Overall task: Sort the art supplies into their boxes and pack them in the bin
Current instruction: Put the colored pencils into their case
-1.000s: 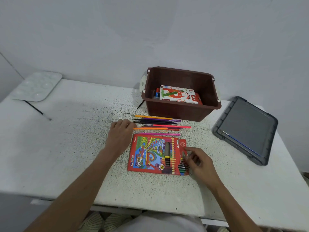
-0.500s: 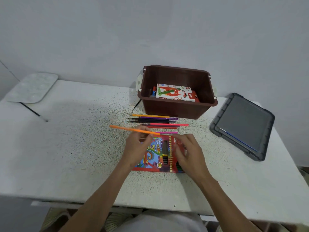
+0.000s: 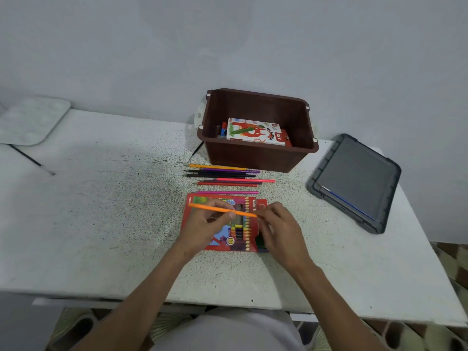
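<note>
A white speckled tabletop (image 3: pixel 101 224) meets a pale wall (image 3: pixel 228 46). On it stand one brown bin (image 3: pixel 255 158) holding an oil pastels box (image 3: pixel 253 131), one grey lid (image 3: pixel 354 181), one palette (image 3: pixel 30 120) and one paintbrush (image 3: pixel 30 159). Roughly eight loose pencils (image 3: pixel 222 174) lie before the bin. The left hand (image 3: pixel 205 226) pinches an orange pencil (image 3: pixel 217 209) above the coloured pencil box (image 3: pixel 228 239). The right hand (image 3: pixel 281 229) grips that box's open end.

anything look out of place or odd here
The paint palette seems to overhang the table's far left corner, and a paintbrush lies alone beside it, far from the loose coloured pencils by the brown bin. Nothing looks spilled or broken.
</note>
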Demonstrator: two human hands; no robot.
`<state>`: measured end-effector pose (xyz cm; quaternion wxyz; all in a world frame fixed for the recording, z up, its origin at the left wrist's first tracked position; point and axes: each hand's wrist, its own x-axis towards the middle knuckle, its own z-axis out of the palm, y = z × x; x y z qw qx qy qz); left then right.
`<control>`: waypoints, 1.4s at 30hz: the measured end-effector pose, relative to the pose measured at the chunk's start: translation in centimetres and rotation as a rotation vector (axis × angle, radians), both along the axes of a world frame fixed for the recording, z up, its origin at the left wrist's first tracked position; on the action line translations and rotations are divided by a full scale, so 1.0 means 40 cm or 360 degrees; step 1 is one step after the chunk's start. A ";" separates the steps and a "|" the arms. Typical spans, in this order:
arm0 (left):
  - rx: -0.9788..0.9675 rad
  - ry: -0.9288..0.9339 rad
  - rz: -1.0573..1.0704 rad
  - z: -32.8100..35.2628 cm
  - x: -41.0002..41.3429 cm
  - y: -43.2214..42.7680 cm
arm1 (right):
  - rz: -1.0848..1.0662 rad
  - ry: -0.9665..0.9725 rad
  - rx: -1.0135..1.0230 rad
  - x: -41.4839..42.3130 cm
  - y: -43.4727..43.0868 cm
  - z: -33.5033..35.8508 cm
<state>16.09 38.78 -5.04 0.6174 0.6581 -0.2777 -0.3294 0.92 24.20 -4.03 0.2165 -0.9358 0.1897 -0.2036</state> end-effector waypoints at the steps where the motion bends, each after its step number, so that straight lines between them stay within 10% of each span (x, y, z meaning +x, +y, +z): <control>1: 0.0030 -0.0028 0.0055 -0.002 0.012 0.010 | -0.0040 0.0037 -0.0009 -0.016 -0.019 -0.003; 13: 0.0590 -0.1332 0.0197 -0.129 0.110 0.141 | -0.0494 0.0461 -0.0385 -0.201 -0.240 0.007; 42: 0.0665 -0.1370 0.0183 -0.142 0.101 0.134 | -0.0062 0.0031 0.0277 -0.050 -0.048 -0.089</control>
